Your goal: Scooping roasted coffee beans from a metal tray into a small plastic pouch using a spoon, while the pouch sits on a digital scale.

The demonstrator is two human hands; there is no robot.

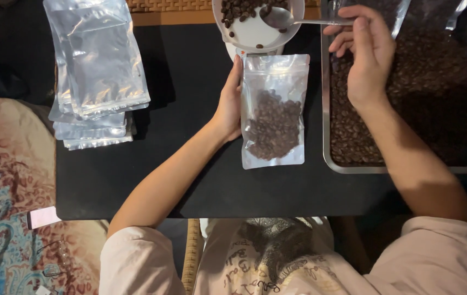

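The white bowl and metal tray run past the top edge.

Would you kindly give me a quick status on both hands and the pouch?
Left hand steadies the pouch, partly filled with coffee beans. Right hand holds a spoon over the white bowl. Nothing between bowl and pouch.

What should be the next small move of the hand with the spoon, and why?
Probably the right hand should dip the spoon into the beans in the white bowl: its scoop looks empty over the bowl, and the pouch, steadied by the left hand, looks only partly filled.
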